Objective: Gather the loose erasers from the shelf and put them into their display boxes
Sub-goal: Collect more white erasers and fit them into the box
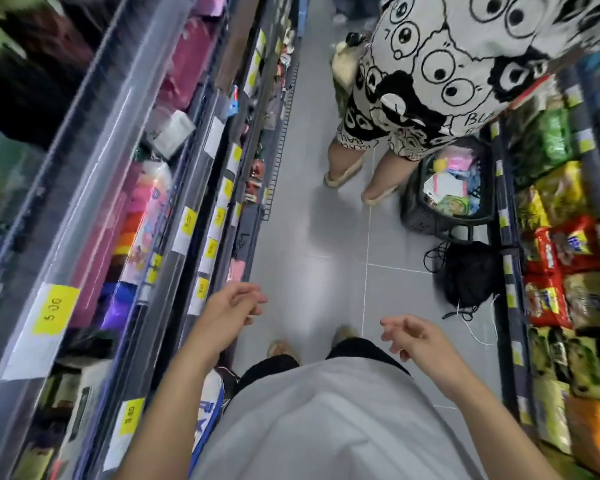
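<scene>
Hands: left hand point(231, 311) and right hand point(411, 336), both raised over the aisle floor point(312, 237) in front of the body, fingers loosely curled and relaxed, nothing held in either. Erasers: none identifiable in view; no loose ones and no display boxes can be made out, as the picture is blurred. Shelf, left side point(94, 188): tiered, clear-fronted, yellow price tags point(54, 311) along the edges, pink and multicoloured packets behind; contents too smeared to name further. Shelf, right side point(565, 271): snack packets in red, yellow and green. Also present: a second person in a black-and-white patterned shirt point(458, 64) standing further down the aisle, a dark shopping basket point(447, 199) with goods on the floor beside them, a black bag point(468, 275) near it. Task status, judged: no gathering or boxing shown; wearer stands in the aisle between the shelves, empty-handed, so the whole job appears left to do, or the work spot lies outside the view.
</scene>
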Available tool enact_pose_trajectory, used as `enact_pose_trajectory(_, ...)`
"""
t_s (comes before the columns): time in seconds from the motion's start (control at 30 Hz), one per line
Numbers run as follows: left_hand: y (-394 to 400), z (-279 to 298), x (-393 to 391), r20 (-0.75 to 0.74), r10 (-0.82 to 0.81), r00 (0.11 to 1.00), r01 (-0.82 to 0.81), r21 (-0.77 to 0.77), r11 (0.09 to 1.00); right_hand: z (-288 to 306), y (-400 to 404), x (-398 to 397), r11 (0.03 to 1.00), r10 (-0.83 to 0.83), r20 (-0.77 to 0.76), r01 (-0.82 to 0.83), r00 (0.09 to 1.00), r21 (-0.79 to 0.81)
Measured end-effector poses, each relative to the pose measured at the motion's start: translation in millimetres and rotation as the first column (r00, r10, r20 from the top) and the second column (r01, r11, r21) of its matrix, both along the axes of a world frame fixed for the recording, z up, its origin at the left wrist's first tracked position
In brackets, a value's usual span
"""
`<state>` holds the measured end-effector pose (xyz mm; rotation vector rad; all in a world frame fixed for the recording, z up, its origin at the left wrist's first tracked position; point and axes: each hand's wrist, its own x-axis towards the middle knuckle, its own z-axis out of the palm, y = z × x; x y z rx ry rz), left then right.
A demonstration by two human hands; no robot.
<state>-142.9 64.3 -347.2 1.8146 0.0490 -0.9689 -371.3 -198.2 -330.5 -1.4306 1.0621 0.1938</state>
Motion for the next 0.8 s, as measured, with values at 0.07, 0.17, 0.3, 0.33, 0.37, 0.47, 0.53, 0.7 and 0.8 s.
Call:
enact_pose_trajectory(0.07,-18.5,0.9,20.4,0.023,-0.025,0.999,0.025,0.004,1.000,-4.6,-15.8,16.2,1.000,-0.011,0.003,0.011,1.000,-0.001)
enact_pose_trajectory(0.17,-43.4,-0.9,41.9,0.025,-0.039,0.999,0.038,0.033,0.999,-12.0,-44.4,47.2,1.000,-0.008,0.010,0.008,1.000,0.003)
enact_pose_trajectory(0.3,-73.1,-3.1,56.4,0.012,0.024,1.000,-0.025,0.072,0.997,-15.1,-92.1,104.4,0.998,0.062,0.026,-0.063,0.998,0.014)
enact_pose_trajectory(0.33,-80.1,-1.9,58.0,0.000,0.064,0.998,-0.064,0.086,0.994,-13.3,-104.5,121.2,0.995,0.096,0.030,-0.097,0.995,0.018)
enact_pose_trajectory(0.37,-86.5,0.8,58.7,-0.013,0.110,0.994,-0.108,0.099,0.989,-10.5,-116.4,138.2,0.990,0.139,0.037,-0.139,0.990,0.023)
enact_pose_trajectory(0.47,-107.3,10.7,58.0,-0.024,0.240,0.971,-0.236,0.112,0.965,2.3,-149.1,193.3,0.956,0.289,0.079,-0.292,0.954,0.027)
enact_pose_trajectory(0.53,-122.2,21.1,62.6,-0.020,0.327,0.945,-0.323,0.118,0.939,13.9,-166.4,234.4,0.921,0.382,0.114,-0.388,0.917,0.031)
enact_pose_trajectory(0.7,-145.1,68.9,87.5,0.061,0.515,0.855,-0.517,0.041,0.855,47.3,-183.4,326.9,0.781,0.618,0.230,-0.619,0.752,-0.077)
enact_pose_trajectory(0.8,-146.7,113.5,105.7,0.191,0.580,0.792,-0.582,-0.049,0.811,75.3,-177.8,374.3,0.701,0.698,0.339,-0.700,0.630,-0.141)
